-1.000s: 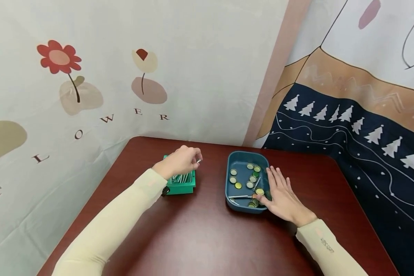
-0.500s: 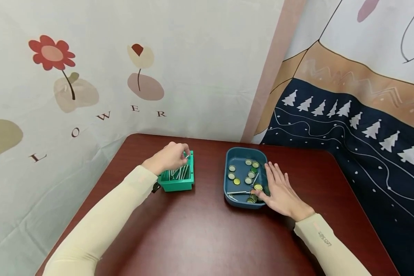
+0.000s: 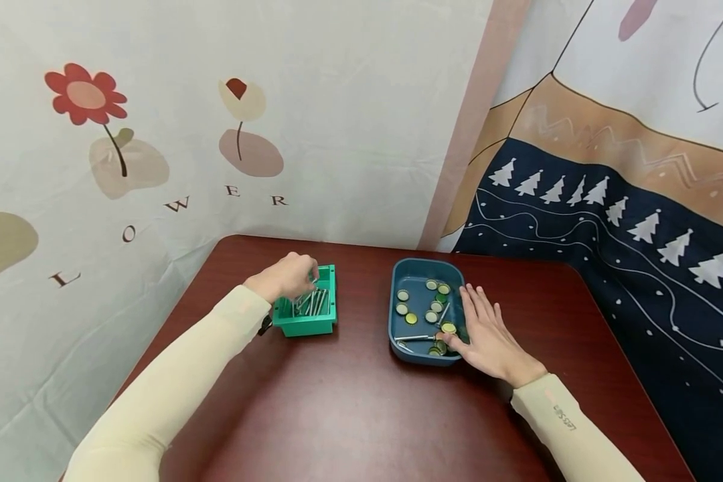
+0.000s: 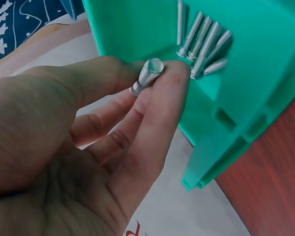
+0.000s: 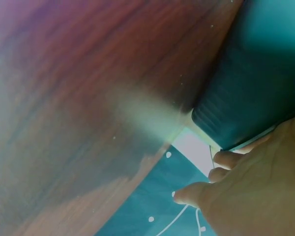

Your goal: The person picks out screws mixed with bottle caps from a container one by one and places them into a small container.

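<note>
We take the green box (image 3: pixel 304 327) as our landmark. Our left hand (image 3: pixel 289 276) is over its far part, thumb and forefinger brought together in a pinch on one metal screw (image 4: pixel 148 73), the other fingers bent loosely behind. The screw sits just above the green box, its blunt end facing the wrist camera; its far end is hidden by the fingers. Inside the green box lie loose screws (image 4: pixel 202 42), bunched side by side with threads showing.

To the right of the green box, well apart from it, stands the blue tray (image 3: pixel 390 318) with bottle caps (image 3: pixel 411 318) and a few metal rods (image 3: pixel 414 338). Our right hand (image 3: pixel 488 338) rests spread along the tray's side away from the green box, fingers nearly straight, gripping nothing.

We judge the screw light, stiff and hard to break, though its smooth metal could roll or slip between fingertips. We would hold it by the shank, near the blunt end, where two pads can press squarely.
</note>
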Action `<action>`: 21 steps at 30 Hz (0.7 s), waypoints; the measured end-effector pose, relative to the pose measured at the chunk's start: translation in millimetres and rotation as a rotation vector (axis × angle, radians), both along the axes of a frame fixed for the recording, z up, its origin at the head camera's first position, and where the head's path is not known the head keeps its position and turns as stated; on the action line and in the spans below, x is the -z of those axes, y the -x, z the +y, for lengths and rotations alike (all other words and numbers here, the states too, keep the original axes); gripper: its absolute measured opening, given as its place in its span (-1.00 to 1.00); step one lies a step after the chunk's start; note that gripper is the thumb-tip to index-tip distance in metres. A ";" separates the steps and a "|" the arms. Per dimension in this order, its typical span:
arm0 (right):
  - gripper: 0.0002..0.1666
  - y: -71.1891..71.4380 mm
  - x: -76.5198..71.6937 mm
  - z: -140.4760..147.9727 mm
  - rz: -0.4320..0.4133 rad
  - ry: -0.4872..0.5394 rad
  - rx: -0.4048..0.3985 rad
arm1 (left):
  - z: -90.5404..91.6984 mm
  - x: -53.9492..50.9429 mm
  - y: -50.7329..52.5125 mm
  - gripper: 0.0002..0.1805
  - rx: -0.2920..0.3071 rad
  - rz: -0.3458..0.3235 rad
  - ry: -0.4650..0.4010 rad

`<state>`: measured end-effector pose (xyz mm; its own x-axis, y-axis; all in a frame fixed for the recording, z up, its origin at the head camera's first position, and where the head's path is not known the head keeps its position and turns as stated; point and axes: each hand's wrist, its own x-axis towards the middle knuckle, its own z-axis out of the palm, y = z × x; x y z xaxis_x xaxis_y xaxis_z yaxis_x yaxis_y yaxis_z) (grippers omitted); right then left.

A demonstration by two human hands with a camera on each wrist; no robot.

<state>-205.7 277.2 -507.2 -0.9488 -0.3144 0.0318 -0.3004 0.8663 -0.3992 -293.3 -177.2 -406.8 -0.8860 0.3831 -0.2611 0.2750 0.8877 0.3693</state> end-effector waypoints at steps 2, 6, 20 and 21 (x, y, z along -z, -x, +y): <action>0.38 -0.4 0.3 -0.1 0.001 -0.001 0.000 | 0.1 -0.1 0.6 -0.67 -0.007 -0.018 0.011; 0.40 -0.8 -0.4 -1.2 -0.001 0.006 0.003 | 0.3 0.5 1.3 -0.69 -0.019 -0.043 0.032; 0.39 -0.9 -1.6 -2.4 0.000 -0.007 0.011 | 2.6 0.2 1.2 -0.61 0.000 0.103 0.128; 0.38 -0.9 -1.5 -2.4 0.001 -0.009 0.012 | 3.0 0.7 1.3 -0.61 0.000 0.116 0.126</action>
